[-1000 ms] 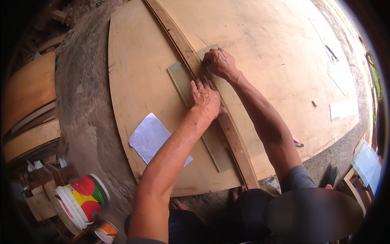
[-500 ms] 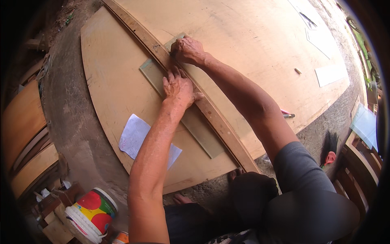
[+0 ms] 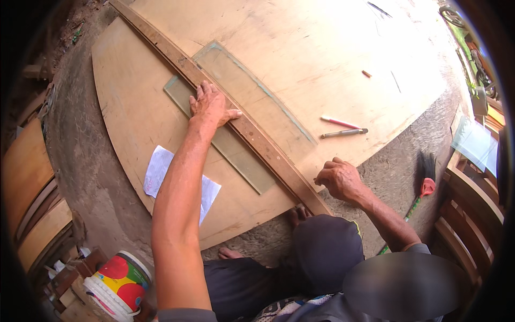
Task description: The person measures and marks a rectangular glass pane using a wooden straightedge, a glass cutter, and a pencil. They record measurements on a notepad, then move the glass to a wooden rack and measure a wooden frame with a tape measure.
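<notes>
A long wooden strip [image 3: 252, 131] lies diagonally over a pane of glass [image 3: 263, 99] on a large plywood board [image 3: 131, 112]. The glass shows on both sides of the strip. My left hand [image 3: 210, 105] rests on the strip with its fingers stretched and thumb spread, holding nothing. Off the strip's near end, by the board's front edge, my right hand [image 3: 341, 180] has its fingers curled together. Whatever those fingers hold, if anything, is hidden. Beyond that hand lie a pink-and-white pen [image 3: 340, 123] and a silver pen-like tool with a dark tip [image 3: 343, 133].
Creased white paper [image 3: 158, 166] lies partly under my left forearm. A short brown stub [image 3: 366, 74] sits on the board, whose far right is washed out by light. A colourful bucket [image 3: 115, 279] stands lower left; a red-headed brush [image 3: 427, 187] and slatted wood [image 3: 472, 201] are at right.
My right hand has come back along the strip, from beyond my left hand to the board's front edge. My left hand stays on the strip. The view has shifted a little.
</notes>
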